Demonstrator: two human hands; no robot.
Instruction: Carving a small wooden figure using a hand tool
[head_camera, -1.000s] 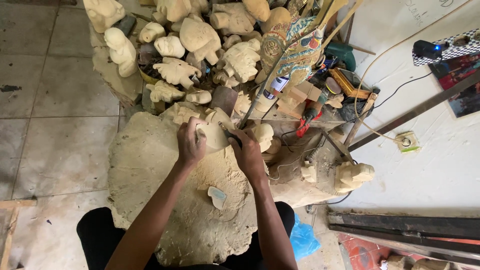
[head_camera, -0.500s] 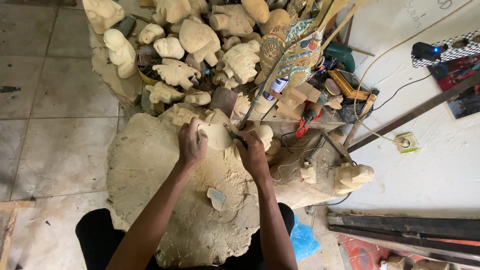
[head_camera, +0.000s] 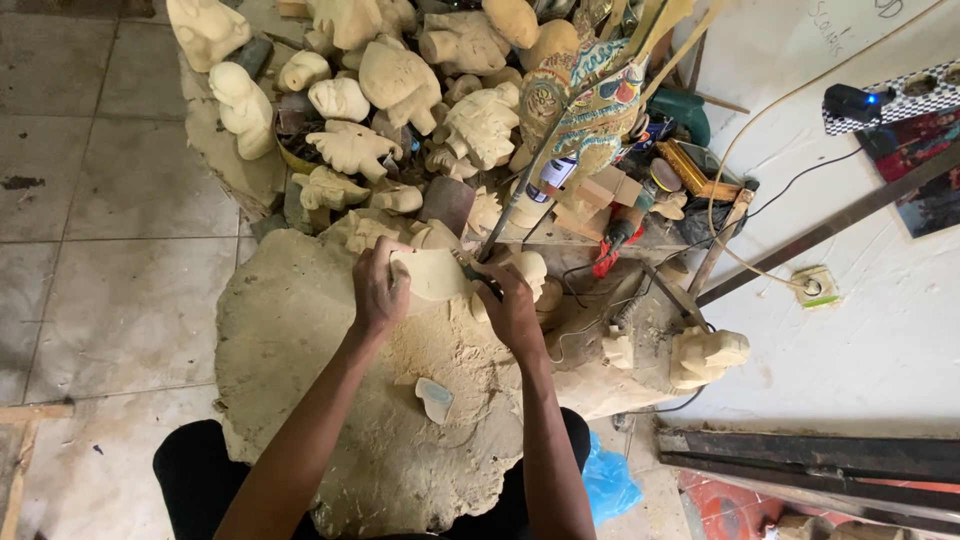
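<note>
My left hand (head_camera: 378, 290) grips a pale, rounded block of wood (head_camera: 432, 274) and holds it against a large flat wooden slab (head_camera: 290, 330) dusted with shavings. My right hand (head_camera: 512, 306) is closed around a small carving tool whose dark handle end (head_camera: 478, 279) touches the block's right side. The blade is hidden between my hand and the block. Both forearms reach forward from my lap over the slab.
A heap of unfinished pale wooden figures (head_camera: 360, 90) lies beyond the slab. A painted puppet (head_camera: 585, 105), tools and cables sit at the right. A small carved figure (head_camera: 705, 352) stands at the slab's right edge, and a pale chip (head_camera: 436, 398) lies near me. Tiled floor (head_camera: 110, 230) lies left.
My right hand has shifted slightly right and nearer along the block's side. The left hand keeps its hold on the block.
</note>
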